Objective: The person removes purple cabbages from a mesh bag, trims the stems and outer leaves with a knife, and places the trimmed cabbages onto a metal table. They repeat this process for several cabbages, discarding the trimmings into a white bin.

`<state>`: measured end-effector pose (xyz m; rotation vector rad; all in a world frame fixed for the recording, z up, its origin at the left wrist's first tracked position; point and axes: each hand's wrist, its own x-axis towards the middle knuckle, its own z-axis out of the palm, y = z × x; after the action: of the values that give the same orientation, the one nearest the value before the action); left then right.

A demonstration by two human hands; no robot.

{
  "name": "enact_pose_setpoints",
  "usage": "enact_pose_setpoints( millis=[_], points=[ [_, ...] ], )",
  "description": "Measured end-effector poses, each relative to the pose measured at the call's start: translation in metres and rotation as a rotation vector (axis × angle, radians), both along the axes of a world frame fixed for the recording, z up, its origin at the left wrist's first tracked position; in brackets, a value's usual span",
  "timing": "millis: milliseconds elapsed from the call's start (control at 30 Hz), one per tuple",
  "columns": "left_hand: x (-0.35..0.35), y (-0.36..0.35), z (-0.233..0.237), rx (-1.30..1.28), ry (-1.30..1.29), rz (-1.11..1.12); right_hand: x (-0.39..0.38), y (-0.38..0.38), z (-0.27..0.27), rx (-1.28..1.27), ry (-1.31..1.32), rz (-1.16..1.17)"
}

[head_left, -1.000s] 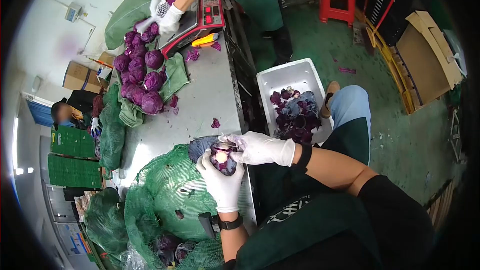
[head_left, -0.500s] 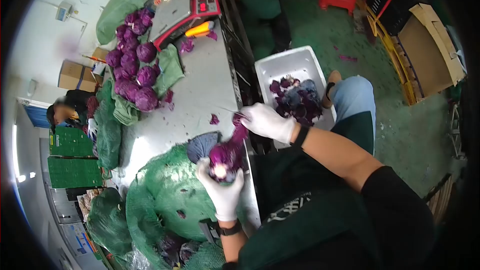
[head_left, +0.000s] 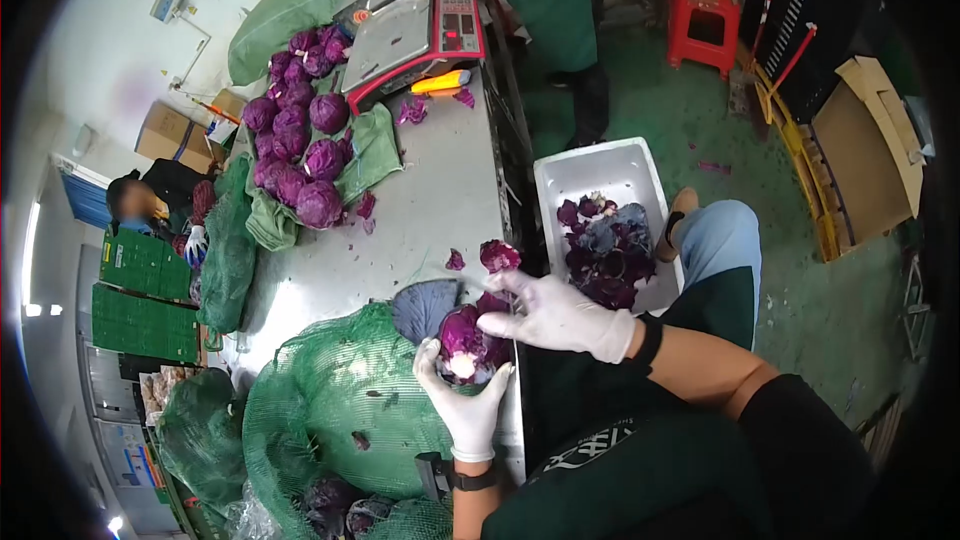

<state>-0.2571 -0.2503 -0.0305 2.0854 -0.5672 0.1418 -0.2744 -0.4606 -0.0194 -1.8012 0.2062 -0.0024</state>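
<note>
A red cabbage (head_left: pixel 458 333) with its pale cut stem toward me sits at the table's near edge. My left hand (head_left: pixel 466 410), in a white glove, is curled around its lower side and grips it. My right hand (head_left: pixel 575 318), also gloved, is at the cabbage's right side with thumb and fingers spread apart. A torn purple leaf piece (head_left: pixel 500 256) shows just beyond the right fingertips, at the table edge. Behind the cabbage lies a broad blue-grey outer leaf (head_left: pixel 428 310).
Whole red cabbages (head_left: pixel 290 130) are piled at the far left, beside a red-rimmed scale (head_left: pixel 400 45) and an orange-yellow tool (head_left: pixel 440 82). A white bin (head_left: pixel 590 165) of leaf scraps stands right of the table. A green mesh sack (head_left: pixel 340 390) fills the near left. Another person (head_left: pixel 545 15) stands beyond.
My right hand has come back toward the cabbage, and its fingers have spread. The leaf strip it was pulling is now apart from it. My left hand still grips the cabbage.
</note>
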Motion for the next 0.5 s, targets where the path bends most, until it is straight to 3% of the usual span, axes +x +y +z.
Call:
enact_pose_setpoints(
  millis=[33,67,100,167,267,300,400,467,500],
  points=[
    [-0.005,-0.005,0.006,0.097,-0.076,0.009,0.000,0.005,0.003,0.143,0.108,0.127],
    [-0.008,-0.007,0.006,0.097,-0.076,0.008,0.003,0.016,0.004,0.097,-0.186,0.042],
    [-0.010,-0.008,0.005,0.096,-0.083,0.024,-0.004,0.010,0.006,0.270,0.038,0.077],
    [-0.009,-0.009,0.005,0.131,-0.136,0.034,-0.009,0.001,0.027,0.436,0.249,0.111],
    [-0.012,-0.014,0.010,0.130,-0.133,0.033,-0.010,0.000,0.009,0.422,0.306,0.082],
    [-0.010,-0.012,0.009,0.129,-0.138,0.029,-0.009,-0.001,-0.001,0.524,0.254,0.114],
    [-0.004,-0.003,-0.005,-0.115,0.071,0.055,-0.018,-0.009,0.005,0.667,0.185,0.189],
    [-0.003,-0.002,0.000,-0.189,0.184,0.104,-0.019,-0.010,-0.021,0.716,0.100,0.180],
    [-0.001,0.000,-0.006,-0.252,0.201,0.070,-0.023,-0.015,-0.011,0.628,0.137,0.137]
  ],
)
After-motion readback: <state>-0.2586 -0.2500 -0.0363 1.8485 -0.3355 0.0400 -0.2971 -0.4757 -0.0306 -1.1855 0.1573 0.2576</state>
